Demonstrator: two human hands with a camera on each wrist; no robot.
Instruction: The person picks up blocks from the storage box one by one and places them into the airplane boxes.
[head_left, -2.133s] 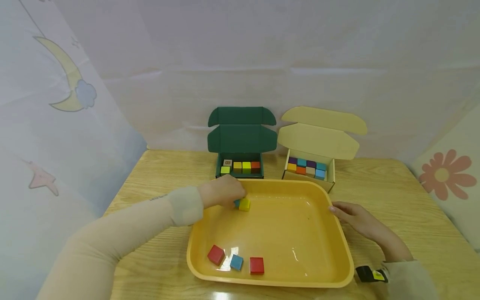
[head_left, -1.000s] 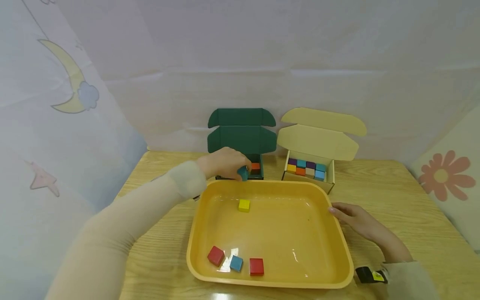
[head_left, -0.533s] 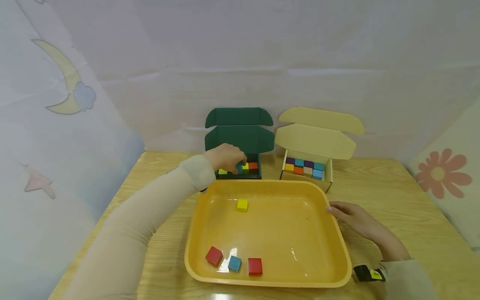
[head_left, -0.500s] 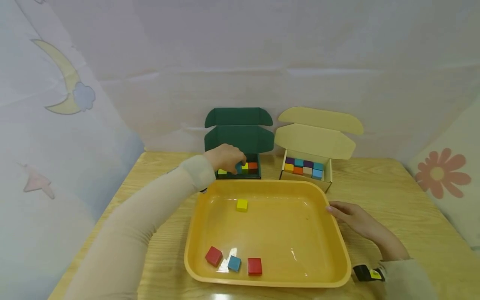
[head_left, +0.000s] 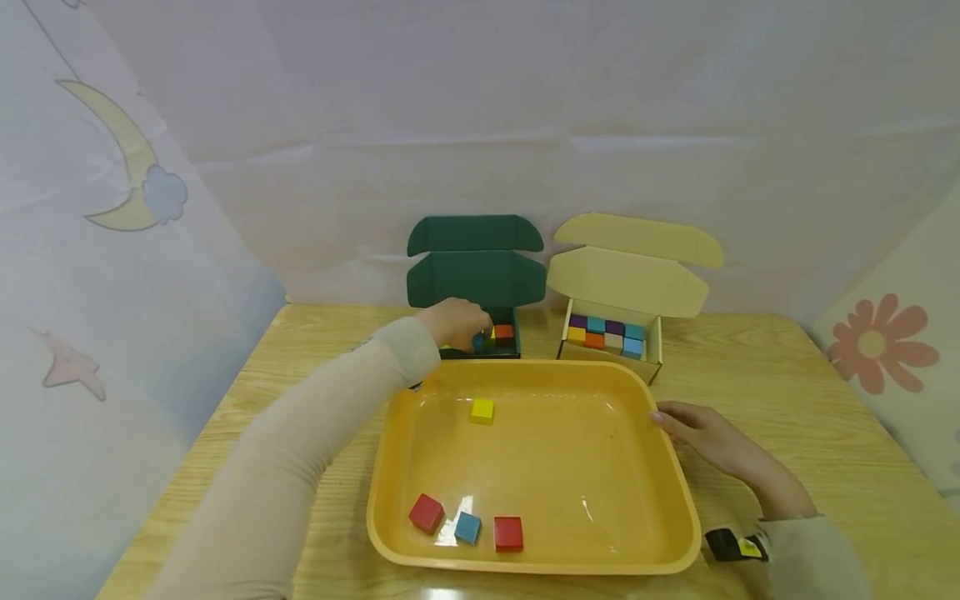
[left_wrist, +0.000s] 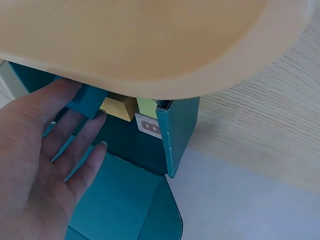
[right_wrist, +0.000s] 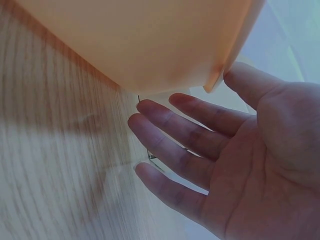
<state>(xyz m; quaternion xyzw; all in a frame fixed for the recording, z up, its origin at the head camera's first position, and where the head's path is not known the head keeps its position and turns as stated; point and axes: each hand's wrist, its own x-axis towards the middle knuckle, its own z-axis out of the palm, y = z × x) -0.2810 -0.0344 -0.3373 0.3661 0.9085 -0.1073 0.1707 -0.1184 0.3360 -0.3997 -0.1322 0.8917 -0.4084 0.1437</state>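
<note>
My left hand (head_left: 456, 320) reaches into the open green box (head_left: 476, 279), pinching a blue block (left_wrist: 89, 102) between thumb and fingertips. Beside that block, in the left wrist view, lie a yellowish block (left_wrist: 120, 107), a light green block (left_wrist: 147, 106) and a pale block with a printed mark (left_wrist: 148, 125). The hand covers part of the box's contents in the head view, where a red-orange block (head_left: 504, 332) shows on the right. At the yellow tray's right rim (head_left: 670, 454), my right hand (head_left: 705, 433) rests its thumb on the edge, fingers loosely extended outside and below it.
Inside the tray sit a yellow block (head_left: 482, 411), a red block (head_left: 427, 513), a small blue block (head_left: 467, 528) and another red block (head_left: 508, 533). A cream box (head_left: 651, 358) with several coloured blocks stands behind the tray, right of the green box. Everything is on a wooden table (head_left: 780, 367).
My left hand took the blue block from beside the yellow one in the tray, carried it back over the rim, and has lowered it into the green box. The right hand stays at the rim.
</note>
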